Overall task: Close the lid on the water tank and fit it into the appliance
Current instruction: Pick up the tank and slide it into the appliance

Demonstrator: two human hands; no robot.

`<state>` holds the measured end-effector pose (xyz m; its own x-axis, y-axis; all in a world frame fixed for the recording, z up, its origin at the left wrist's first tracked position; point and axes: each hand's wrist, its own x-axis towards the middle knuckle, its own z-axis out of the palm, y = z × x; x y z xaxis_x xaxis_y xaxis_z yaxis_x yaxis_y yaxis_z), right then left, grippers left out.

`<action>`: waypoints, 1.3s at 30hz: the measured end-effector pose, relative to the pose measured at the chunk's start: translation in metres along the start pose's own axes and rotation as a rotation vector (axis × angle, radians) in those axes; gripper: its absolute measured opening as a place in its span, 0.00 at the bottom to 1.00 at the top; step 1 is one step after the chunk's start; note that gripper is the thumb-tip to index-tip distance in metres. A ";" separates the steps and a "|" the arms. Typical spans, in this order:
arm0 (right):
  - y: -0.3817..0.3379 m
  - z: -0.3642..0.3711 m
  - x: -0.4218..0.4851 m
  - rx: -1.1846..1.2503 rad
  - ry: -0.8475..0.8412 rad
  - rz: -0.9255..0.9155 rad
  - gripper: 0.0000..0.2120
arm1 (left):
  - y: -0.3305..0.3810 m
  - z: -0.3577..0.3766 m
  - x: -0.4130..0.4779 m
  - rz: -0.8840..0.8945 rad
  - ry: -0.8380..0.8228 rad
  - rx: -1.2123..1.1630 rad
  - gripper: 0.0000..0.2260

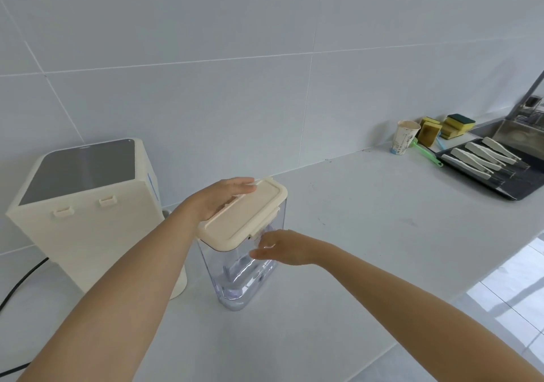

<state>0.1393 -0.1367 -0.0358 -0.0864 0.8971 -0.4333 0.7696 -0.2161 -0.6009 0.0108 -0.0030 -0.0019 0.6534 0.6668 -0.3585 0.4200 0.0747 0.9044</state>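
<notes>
On the white counter (368, 219), left hand (223, 196) flat on lid (244, 213); right hand (282, 247) beside tank (244, 275), grip spread.

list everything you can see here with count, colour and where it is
water tank: 1, clear, on the counter at centre
lid: 1, cream, on top of the tank
appliance: 1, cream with a dark top, left of the tank by the wall
cable: 1, black, on the counter at far left
counter: 1, white, along the tiled wall
paper cup: 1, white, far right by the wall
sponges: a few, yellow with green, beside the cup
tray: 1, dark, far right, holding pale handled utensils
sink: 1, steel, right edge
left hand: flat on the lid
right hand: at the tank's right side below the lid, fingers loose
</notes>
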 end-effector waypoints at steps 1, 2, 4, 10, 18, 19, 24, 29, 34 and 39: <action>0.008 -0.002 0.001 -0.054 0.017 0.002 0.25 | -0.002 -0.003 -0.002 0.018 0.022 -0.046 0.20; 0.017 -0.005 0.002 -0.078 0.028 0.014 0.28 | -0.005 -0.007 -0.005 0.041 0.047 -0.089 0.20; 0.034 -0.011 0.007 -0.032 0.061 0.050 0.34 | -0.013 -0.016 -0.015 0.091 0.107 -0.161 0.24; 0.059 -0.029 0.033 0.207 0.155 0.081 0.50 | -0.063 -0.018 -0.058 0.143 0.410 -0.398 0.32; 0.067 -0.034 0.071 0.323 -0.019 -0.122 0.50 | -0.132 0.044 -0.093 -0.056 0.548 -0.377 0.46; 0.066 -0.033 0.073 0.330 -0.039 -0.144 0.51 | -0.138 0.053 -0.092 -0.084 0.553 -0.361 0.47; 0.069 -0.028 0.086 0.383 -0.145 -0.223 0.46 | -0.143 0.091 -0.078 -0.083 0.594 -0.267 0.44; 0.073 -0.026 0.090 0.478 -0.210 -0.229 0.41 | -0.129 0.117 -0.055 -0.064 0.859 -0.157 0.26; 0.076 -0.018 0.088 0.544 -0.141 -0.234 0.45 | -0.127 0.109 -0.050 -0.049 0.943 -0.131 0.25; 0.075 -0.006 0.081 0.583 -0.025 -0.220 0.44 | -0.132 0.093 -0.056 0.004 0.842 -0.144 0.26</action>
<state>0.1936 -0.0782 -0.1116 -0.2234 0.9368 -0.2693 0.2613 -0.2086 -0.9425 -0.0227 -0.1187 -0.1228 -0.0553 0.9917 -0.1159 0.2972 0.1272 0.9463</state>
